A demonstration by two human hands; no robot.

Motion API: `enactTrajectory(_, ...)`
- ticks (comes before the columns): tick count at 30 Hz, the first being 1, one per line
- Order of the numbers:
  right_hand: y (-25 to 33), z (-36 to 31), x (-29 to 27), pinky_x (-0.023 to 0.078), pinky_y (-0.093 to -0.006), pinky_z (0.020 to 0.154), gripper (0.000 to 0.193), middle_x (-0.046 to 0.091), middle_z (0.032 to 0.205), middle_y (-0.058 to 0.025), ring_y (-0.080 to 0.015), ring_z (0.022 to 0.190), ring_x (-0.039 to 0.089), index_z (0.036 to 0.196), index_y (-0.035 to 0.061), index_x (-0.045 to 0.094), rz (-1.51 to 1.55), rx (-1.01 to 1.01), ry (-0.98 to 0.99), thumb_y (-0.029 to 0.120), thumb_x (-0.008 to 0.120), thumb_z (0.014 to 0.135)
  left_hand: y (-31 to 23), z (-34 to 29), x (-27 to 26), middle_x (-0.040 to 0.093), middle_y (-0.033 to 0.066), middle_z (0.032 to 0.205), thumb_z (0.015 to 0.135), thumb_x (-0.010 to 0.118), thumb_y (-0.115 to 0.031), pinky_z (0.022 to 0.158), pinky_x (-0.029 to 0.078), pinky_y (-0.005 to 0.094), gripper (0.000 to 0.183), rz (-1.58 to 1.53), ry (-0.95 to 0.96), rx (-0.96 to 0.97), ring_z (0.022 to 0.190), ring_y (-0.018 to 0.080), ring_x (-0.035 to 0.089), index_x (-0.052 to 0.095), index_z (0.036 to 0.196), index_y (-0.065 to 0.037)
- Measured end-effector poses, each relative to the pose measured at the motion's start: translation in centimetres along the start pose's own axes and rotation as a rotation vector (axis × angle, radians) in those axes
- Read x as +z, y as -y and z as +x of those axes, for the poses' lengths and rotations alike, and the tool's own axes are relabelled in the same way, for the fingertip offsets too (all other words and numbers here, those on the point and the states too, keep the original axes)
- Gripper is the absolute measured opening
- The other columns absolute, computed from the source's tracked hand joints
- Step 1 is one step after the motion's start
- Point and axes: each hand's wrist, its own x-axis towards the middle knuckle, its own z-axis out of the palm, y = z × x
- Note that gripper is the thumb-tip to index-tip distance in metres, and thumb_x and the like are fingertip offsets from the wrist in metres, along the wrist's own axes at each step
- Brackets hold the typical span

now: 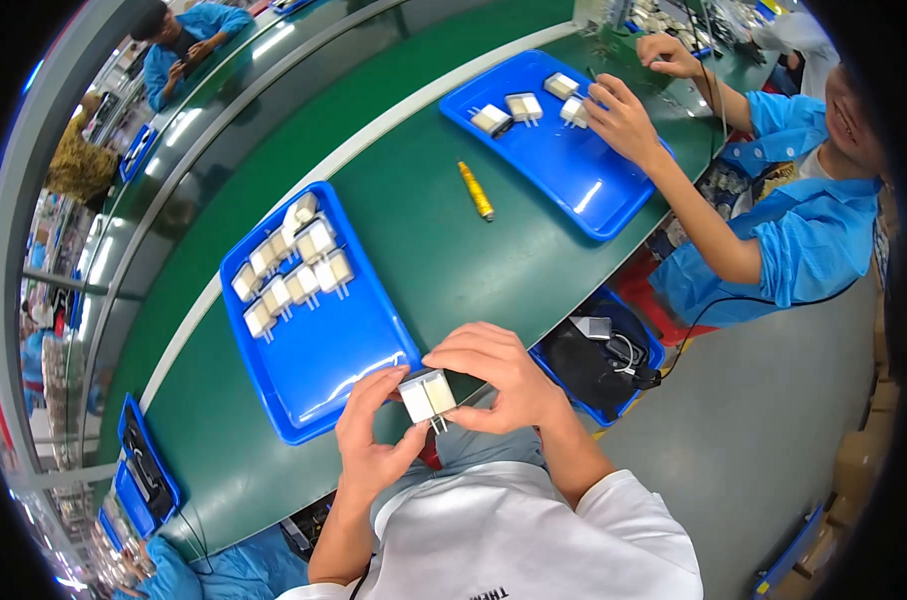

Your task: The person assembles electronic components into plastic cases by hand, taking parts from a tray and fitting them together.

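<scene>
One white adapter (429, 396) is held by two hands, one left hand (371, 425) and one right hand (504, 378); one near tray (339, 370) bears about nine adapters (316, 240) (they overlap, so the tally is approximate); one far tray (596, 195) bears four other adapters (524, 108), one of them partly covered; one co-worker (804, 235) shows two further hands (624, 120); one yellow cylinder (476, 192) lies between these two trays; one blue bin (634, 318) holds cables (629, 350) too jumbled to count.
</scene>
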Motion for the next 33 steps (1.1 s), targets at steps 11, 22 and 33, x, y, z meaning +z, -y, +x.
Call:
enactTrajectory(11,3.8,1.3,4.2,0.059,-0.0429,0.081,0.049,0.075,0.104,-0.0170,-0.0346,0.093,0.074,0.110,-0.0033,0.074,-0.020,-0.092,0.039,0.011,0.086,0.065,-1.4,-3.2,-4.4,0.072,0.0209,0.124,0.072,0.084,0.001,0.086,0.061,0.0380,0.058,0.068,-0.056,0.046,0.109,0.0307,0.073,0.067,0.127,0.002)
enactTrajectory(22,5.4,3.1,8.1,0.060,-0.0419,0.080,0.047,0.076,0.104,-0.0172,-0.0340,0.091,0.075,0.107,-0.0038,0.074,-0.028,-0.143,0.111,0.008,0.086,0.064,-0.2,-6.0,-7.5,0.073,0.0207,0.121,0.069,0.080,0.001,0.098,0.056,0.0403,0.055,0.032,-0.162,0.010,0.113,0.0314,0.071,0.067,0.123,0.004)
enactTrajectory(33,6.2,3.3,10.0,0.057,-0.0463,0.093,0.054,0.072,0.120,-0.0185,-0.0379,0.107,0.070,0.125,-0.0027,0.069,-0.005,-0.057,0.194,0.014,0.086,0.076,1.2,-8.0,-8.6,0.068,0.0192,0.131,0.075,0.078,-0.001,0.098,0.053,0.0401,0.058,-0.060,-0.252,-0.060,0.119,0.0317,0.066,0.065,0.132,0.001)
